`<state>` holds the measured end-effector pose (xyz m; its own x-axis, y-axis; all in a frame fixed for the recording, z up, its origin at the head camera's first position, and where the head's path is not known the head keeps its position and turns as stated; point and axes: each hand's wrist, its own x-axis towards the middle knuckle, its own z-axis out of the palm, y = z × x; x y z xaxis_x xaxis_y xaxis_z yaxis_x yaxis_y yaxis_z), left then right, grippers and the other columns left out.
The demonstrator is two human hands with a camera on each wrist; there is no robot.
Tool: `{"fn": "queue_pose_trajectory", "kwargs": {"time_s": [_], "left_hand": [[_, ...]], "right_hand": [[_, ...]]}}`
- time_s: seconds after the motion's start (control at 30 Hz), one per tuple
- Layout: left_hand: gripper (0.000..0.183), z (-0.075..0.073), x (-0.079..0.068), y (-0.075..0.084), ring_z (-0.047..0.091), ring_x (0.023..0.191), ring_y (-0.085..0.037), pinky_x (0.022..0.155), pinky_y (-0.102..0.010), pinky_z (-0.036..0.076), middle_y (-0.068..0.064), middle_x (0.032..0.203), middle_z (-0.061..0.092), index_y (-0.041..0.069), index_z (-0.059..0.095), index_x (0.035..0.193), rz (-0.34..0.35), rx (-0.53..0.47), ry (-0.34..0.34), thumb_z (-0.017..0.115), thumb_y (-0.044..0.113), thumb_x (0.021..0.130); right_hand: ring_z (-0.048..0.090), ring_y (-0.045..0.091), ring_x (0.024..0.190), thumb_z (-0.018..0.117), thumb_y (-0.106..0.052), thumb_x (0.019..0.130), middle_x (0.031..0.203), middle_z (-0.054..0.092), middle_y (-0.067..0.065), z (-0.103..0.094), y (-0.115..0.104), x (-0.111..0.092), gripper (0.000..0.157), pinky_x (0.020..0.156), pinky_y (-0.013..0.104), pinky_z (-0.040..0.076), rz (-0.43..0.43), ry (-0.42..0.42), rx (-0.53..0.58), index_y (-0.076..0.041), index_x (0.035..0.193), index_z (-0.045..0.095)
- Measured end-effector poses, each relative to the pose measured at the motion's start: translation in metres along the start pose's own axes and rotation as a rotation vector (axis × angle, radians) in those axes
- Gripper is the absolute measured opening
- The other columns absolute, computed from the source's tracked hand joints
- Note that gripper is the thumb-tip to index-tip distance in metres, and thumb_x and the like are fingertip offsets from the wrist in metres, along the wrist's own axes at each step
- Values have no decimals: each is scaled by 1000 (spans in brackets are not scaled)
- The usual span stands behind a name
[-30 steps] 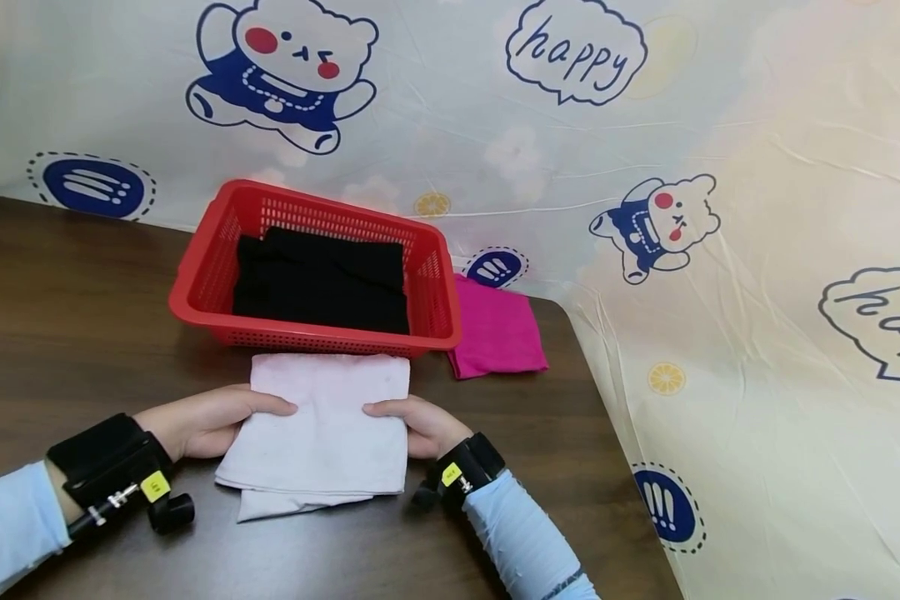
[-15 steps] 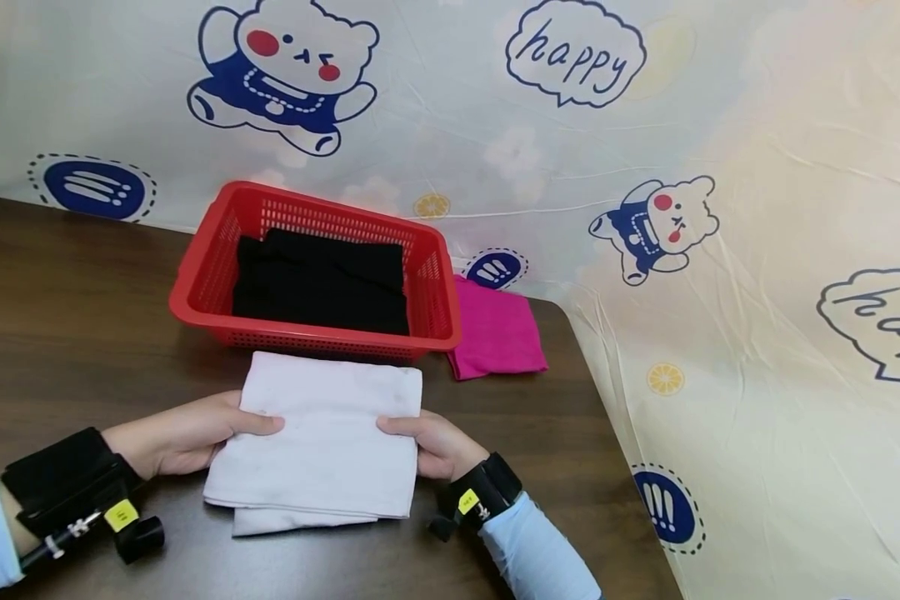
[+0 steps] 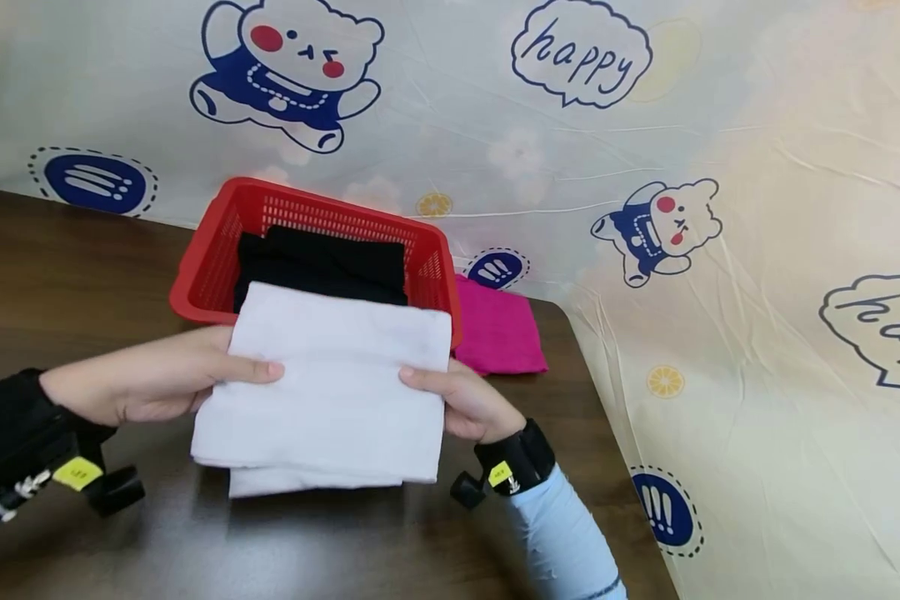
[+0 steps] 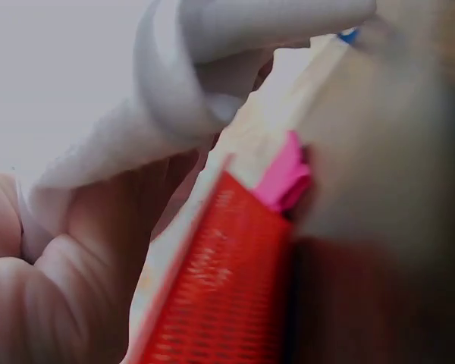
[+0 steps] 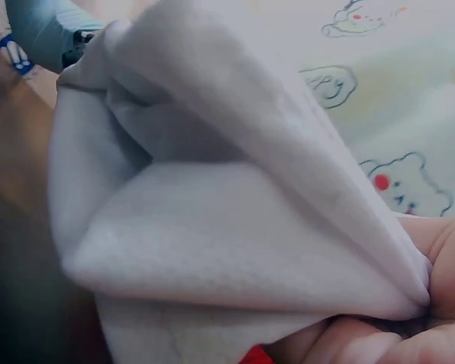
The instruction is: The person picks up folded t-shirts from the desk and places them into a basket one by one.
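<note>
Desk [image 3: 67,275], red basket [image 3: 221,267], black cloth [image 3: 322,262] inside, pink cloth [image 3: 501,325] to right, left hand [image 3: 187,371] and right hand [image 3: 477,402] gripping white cloth [image 3: 333,387] before basket

Table [image 3: 330,550] is showing dark brown wood grain, is reflecting light in its near part. Basket [image 3: 337,215], red, is standing upright toward far edge. Pink cloth [image 3: 498,329] is lying flat just right of basket, near far right corner.
</note>
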<state>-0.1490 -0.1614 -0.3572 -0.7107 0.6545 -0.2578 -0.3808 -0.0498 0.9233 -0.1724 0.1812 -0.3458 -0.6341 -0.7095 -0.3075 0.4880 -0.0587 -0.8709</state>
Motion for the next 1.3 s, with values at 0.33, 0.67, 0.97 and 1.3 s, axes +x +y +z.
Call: {"fn": "queue_pose_trajectory", "kwargs": {"time_s": [0.33, 0.67, 0.97, 1.3], "left_hand": [[63, -20, 26, 65, 70, 107, -24, 90, -45, 58, 2, 121, 66, 19, 28, 154, 16, 139, 218, 62, 27, 102], [83, -63, 67, 94, 66, 96, -8, 84, -28, 59, 4, 132, 54, 28, 9, 165, -24, -13, 367, 61, 39, 100], [75, -85, 90, 81, 45, 124, -17, 91, -30, 56, 1, 145, 37, 28, 0, 164, -53, -158, 330, 49, 35, 107], [72, -78, 99, 63, 23, 143, -32, 120, -57, 24, -15, 165, 9, 26, -18, 160, -118, -103, 328, 29, 8, 108]], "right_hand": [[69, 25, 108, 44, -11, 107, 129, 60, 13, -14, -65, 33, 38, 83, 47, 59, -116, 99, -20, -13, 145, 42], [62, 26, 111, 46, -23, 109, 125, 57, 13, -29, -109, 94, 46, 82, 42, 61, -53, 307, 53, -15, 153, 33], [51, 27, 128, 47, -34, 108, 133, 55, 12, -52, -101, 145, 51, 115, 54, 35, 53, 450, 93, -18, 155, 35], [57, 28, 118, 59, -16, 103, 132, 59, 10, -60, -80, 164, 59, 108, 55, 44, 170, 489, 40, -29, 156, 36]]}}
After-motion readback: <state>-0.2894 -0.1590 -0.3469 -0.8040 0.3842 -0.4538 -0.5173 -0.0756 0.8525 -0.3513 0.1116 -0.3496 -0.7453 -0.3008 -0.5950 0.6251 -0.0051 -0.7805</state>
